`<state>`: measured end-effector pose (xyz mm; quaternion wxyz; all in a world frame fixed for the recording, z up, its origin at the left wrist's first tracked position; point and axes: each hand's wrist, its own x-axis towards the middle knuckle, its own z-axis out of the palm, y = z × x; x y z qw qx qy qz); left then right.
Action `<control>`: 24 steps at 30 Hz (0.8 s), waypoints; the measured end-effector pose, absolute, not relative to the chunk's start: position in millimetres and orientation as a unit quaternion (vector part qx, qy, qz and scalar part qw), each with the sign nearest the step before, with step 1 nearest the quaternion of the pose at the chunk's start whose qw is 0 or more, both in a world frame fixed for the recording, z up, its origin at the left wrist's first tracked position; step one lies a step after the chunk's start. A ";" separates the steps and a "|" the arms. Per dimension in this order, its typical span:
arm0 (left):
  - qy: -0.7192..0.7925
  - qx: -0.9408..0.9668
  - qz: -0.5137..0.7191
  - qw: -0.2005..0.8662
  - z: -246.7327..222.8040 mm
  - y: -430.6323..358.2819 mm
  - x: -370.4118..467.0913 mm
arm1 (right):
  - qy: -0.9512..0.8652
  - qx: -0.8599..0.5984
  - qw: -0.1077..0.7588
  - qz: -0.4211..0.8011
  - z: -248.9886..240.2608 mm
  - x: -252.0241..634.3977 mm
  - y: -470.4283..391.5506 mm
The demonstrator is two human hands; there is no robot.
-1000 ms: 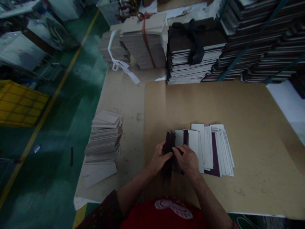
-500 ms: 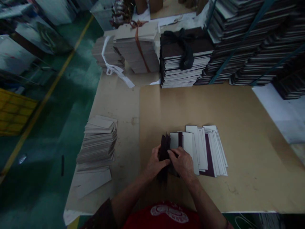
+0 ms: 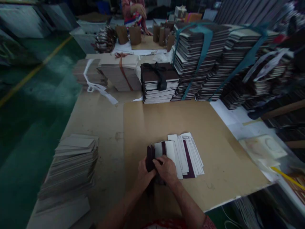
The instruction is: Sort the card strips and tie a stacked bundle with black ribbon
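My left hand [image 3: 144,174] is wrapped round the left side of a small bundle of dark cards [image 3: 150,156], which stands on edge on the brown board. Against the bundle's right side, the fingers of my right hand [image 3: 166,168] are bent together and pinch at the dark cards. Right of the bundle, and partly under my right hand, white cards [image 3: 192,152] lie fanned out and overlapping, with a dark purple card [image 3: 188,160] among them. The lower part of the dark bundle is in shadow.
A fanned pile of grey cards [image 3: 71,171] lies at the table's left. Tied stacks stand along the back: grey card [image 3: 126,73], a black-ribboned stack [image 3: 157,82] and tall blue-strapped stacks [image 3: 197,60]. Beyond them is a person [image 3: 135,12]. A yellow strip [image 3: 288,179] lies at right.
The camera view has tilted up and turned right, so things sit further left and the person beyond the stacks shows. Both hands keep their places at the dark cards.
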<state>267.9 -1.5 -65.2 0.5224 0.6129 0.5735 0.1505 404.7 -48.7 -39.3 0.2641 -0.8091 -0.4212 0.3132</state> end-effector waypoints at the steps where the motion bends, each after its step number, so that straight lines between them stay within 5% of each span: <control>1: 0.572 0.614 0.150 0.522 -65.8 -1.5 268.0 | -0.420 -0.810 0.262 0.313 -39.0 404.3 -48.7; 24: 0.597 0.630 0.144 0.475 -69.6 0.6 270.6 | -0.442 -0.800 0.258 0.313 -37.2 408.1 -48.5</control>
